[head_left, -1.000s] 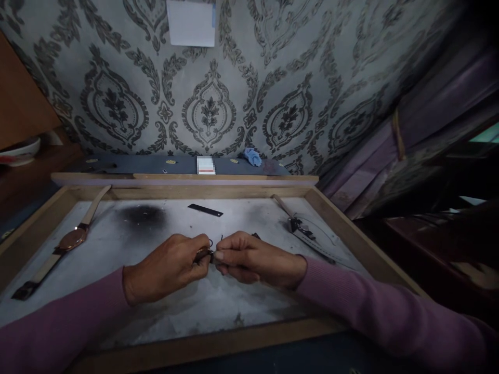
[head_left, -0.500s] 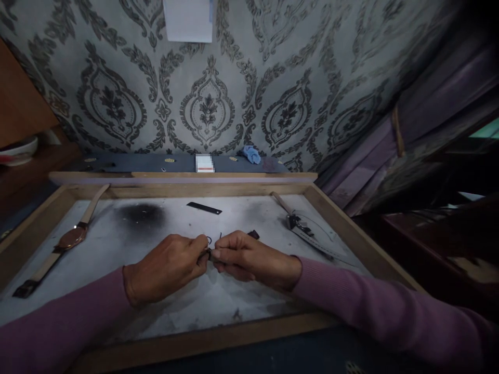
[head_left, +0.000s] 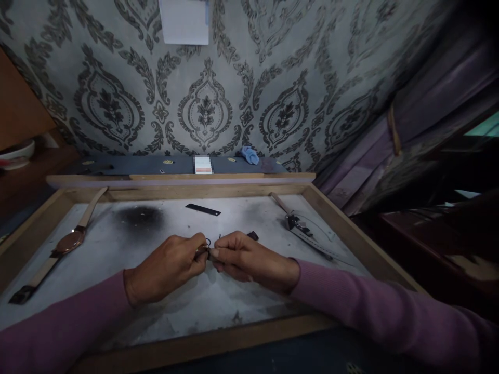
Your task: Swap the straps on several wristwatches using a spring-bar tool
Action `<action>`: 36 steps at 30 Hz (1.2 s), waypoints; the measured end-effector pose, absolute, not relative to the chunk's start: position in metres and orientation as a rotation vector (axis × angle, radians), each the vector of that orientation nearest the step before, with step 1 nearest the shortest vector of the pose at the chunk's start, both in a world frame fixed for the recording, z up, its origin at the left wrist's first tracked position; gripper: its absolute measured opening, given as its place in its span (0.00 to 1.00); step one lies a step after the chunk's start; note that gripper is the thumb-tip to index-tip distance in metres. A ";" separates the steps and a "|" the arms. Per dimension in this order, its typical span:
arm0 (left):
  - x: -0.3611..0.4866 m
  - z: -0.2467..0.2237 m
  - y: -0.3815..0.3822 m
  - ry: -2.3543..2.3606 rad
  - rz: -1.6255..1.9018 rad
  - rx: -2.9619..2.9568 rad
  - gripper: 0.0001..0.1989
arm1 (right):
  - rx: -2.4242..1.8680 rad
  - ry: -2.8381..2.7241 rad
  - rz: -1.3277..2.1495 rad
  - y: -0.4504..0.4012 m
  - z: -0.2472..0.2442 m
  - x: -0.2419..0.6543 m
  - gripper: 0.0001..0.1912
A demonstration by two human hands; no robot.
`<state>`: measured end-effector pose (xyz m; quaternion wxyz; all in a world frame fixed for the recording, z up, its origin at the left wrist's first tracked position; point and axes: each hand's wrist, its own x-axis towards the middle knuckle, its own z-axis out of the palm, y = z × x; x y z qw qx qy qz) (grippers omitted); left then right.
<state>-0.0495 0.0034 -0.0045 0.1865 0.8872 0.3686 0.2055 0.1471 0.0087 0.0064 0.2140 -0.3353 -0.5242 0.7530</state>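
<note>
My left hand (head_left: 170, 267) and my right hand (head_left: 251, 259) meet over the middle of a shallow wooden tray, fingertips almost touching. Both are closed in a pinch around a small dark piece (head_left: 202, 250) with a metallic glint, mostly hidden by the fingers. A thin dark curved bit sticks up between the fingertips. Just behind my right hand lies a small dark object (head_left: 253, 235), perhaps a clasp. Farther back rests a flat black blade-like strip (head_left: 202, 209). To the left is a wristwatch (head_left: 70, 241) with a rose-gold face and beige strap.
The wooden tray's rim (head_left: 187, 190) runs around a pale, smudged base. At its right lies a strap with metal parts (head_left: 298, 226). Behind the tray are a small box (head_left: 203, 164) and a crumpled blue cloth (head_left: 250, 155). A bowl (head_left: 17, 155) stands at far left.
The view has shifted slightly. My left fingers have moved a little, so more of the small metallic piece shows between them. My right hand keeps its pinch.
</note>
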 end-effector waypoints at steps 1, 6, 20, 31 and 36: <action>-0.049 -0.005 0.004 1.038 0.585 2.469 0.06 | -0.939 -1.439 2.102 0.009 0.007 0.147 0.17; -0.049 -0.006 0.003 1.004 0.631 2.416 0.07 | -0.964 -1.363 2.179 0.013 0.007 0.147 0.18; -0.044 -0.003 0.004 1.014 0.628 2.047 0.10 | -1.028 -1.295 2.221 0.016 0.007 0.148 0.20; -0.043 -0.004 0.005 0.940 0.637 1.600 0.08 | -1.089 -1.331 2.193 0.018 0.014 0.148 0.21; -0.042 -0.006 0.008 0.928 0.615 1.479 0.06 | -1.092 -1.372 2.167 0.020 0.011 0.148 0.20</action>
